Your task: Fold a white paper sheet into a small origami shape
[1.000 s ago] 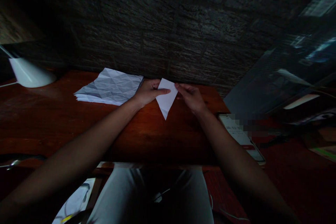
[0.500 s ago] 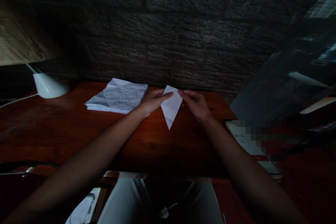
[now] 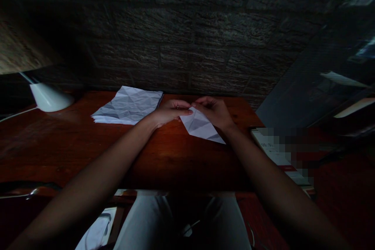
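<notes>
A folded sheet of white paper (image 3: 202,125) is held above the wooden table, its long pointed end slanting toward the lower right. My left hand (image 3: 172,111) pinches its upper left edge, thumb on top. At the upper edge, my right hand (image 3: 212,110) is closed on the paper with bent fingers, close beside the left fingertips. Creases cross the paper's face. Left of my hands lies a stack of creased white paper (image 3: 129,104).
A lamp with a white base (image 3: 51,97) stands at the left on the table (image 3: 58,144). A dark brick wall (image 3: 175,39) rises behind. A flat white device or box (image 3: 269,146), partly pixelated, lies at the right edge. A grey panel (image 3: 281,90) leans nearby.
The folded paper has turned, its point swinging from straight down to the lower right. My right hand has moved inward and up over its edge. The view has shifted slightly.
</notes>
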`<state>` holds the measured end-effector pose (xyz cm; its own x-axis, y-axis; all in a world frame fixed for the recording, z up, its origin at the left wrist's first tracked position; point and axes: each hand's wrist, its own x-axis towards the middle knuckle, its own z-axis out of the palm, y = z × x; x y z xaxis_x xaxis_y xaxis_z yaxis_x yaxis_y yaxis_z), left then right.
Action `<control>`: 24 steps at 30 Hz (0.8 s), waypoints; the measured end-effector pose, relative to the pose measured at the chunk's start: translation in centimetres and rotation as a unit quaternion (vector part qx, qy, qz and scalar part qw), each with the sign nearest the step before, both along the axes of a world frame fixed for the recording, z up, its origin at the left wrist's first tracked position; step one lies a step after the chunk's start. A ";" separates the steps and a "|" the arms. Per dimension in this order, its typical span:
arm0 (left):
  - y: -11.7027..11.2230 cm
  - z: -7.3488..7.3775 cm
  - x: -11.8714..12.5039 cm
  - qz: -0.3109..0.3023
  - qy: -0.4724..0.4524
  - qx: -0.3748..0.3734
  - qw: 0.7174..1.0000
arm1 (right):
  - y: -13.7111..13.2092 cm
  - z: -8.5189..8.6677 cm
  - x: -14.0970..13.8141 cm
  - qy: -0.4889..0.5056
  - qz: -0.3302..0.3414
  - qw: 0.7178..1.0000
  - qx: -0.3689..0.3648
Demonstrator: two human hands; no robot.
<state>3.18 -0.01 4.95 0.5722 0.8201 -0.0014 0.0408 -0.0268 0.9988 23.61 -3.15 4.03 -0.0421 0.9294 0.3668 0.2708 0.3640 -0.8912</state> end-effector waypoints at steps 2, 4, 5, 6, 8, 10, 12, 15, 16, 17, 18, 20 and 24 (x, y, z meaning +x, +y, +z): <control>0.1 0.0 0.0 0.028 -0.006 0.022 0.999 | -0.1 0.2 0.3 -0.027 0.014 1.000 0.002; 0.3 -0.1 0.0 0.060 -0.032 0.027 0.997 | -0.2 0.5 0.6 -0.054 0.021 0.998 -0.003; 0.5 -0.2 0.0 0.075 -0.050 0.020 0.996 | -0.3 0.6 0.7 -0.075 0.011 0.997 -0.004; 0.6 -0.2 0.1 0.087 -0.070 0.005 0.994 | -0.4 0.7 0.8 -0.102 -0.009 0.995 -0.003; 0.7 -0.3 0.1 0.101 -0.110 -0.034 0.988 | -0.6 0.9 0.9 -0.160 -0.063 0.985 0.002; 0.7 -0.4 0.2 0.107 -0.143 -0.068 0.982 | -0.7 1.1 0.8 -0.207 -0.104 0.973 0.007; 0.7 -0.4 0.2 0.115 -0.167 -0.091 0.975 | -0.9 1.3 0.6 -0.239 -0.133 0.962 0.007; 0.8 -0.4 0.2 0.133 -0.190 -0.114 0.966 | -1.2 1.5 0.1 -0.248 -0.142 0.958 0.011; 0.8 -0.4 0.2 0.136 -0.194 -0.118 0.964 | -1.2 1.5 0.0 -0.241 -0.132 0.961 0.018; 0.8 -0.4 0.2 0.137 -0.196 -0.121 0.963 | -1.3 1.6 -0.2 -0.232 -0.117 0.965 0.026; 0.8 -0.4 0.2 0.136 -0.197 -0.123 0.963 | -1.4 1.6 -0.4 -0.223 -0.099 0.969 0.035; 0.7 -0.3 0.2 0.132 -0.195 -0.130 0.963 | -1.4 1.5 -0.7 -0.210 -0.062 0.974 0.049; 0.6 -0.2 0.2 0.121 -0.199 -0.135 0.963 | -1.5 1.1 -0.9 -0.187 -0.017 0.980 0.059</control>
<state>3.39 0.61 4.78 0.3646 0.9296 -0.0538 -0.3738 0.1990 0.9059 22.69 -4.63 5.10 -0.1639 0.8841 0.4376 0.5836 0.4445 -0.6795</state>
